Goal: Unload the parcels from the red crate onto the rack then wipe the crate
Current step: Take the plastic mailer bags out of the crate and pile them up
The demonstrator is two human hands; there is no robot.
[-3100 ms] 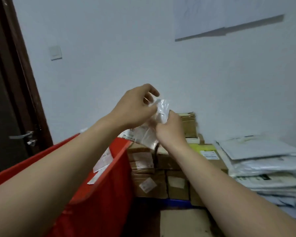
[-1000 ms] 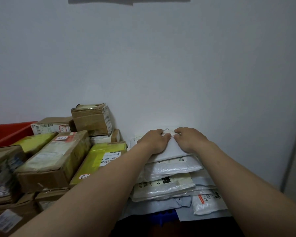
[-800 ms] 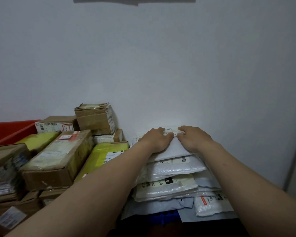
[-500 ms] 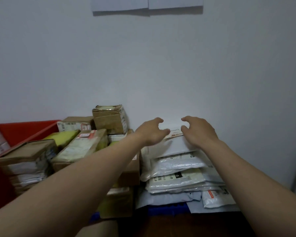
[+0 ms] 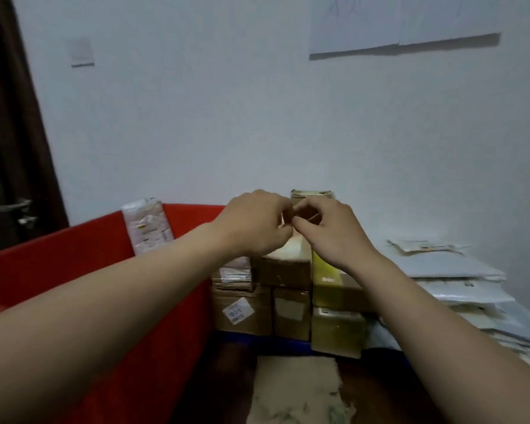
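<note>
Both hands, the left hand point(image 5: 257, 224) and right hand point(image 5: 328, 231), are now meeting fingertip to fingertip in front of the cardboard boxes point(image 5: 291, 289), having lifted off the white mailer stack point(image 5: 453, 280); fingers curled, holding nothing I can see. One red crate point(image 5: 83, 258) is sitting left, holding one visible parcel point(image 5: 147, 228).

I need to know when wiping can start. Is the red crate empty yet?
Not empty. A white parcel stands upright inside the red crate, leaning on its far wall. The crate's floor is hidden.
</note>
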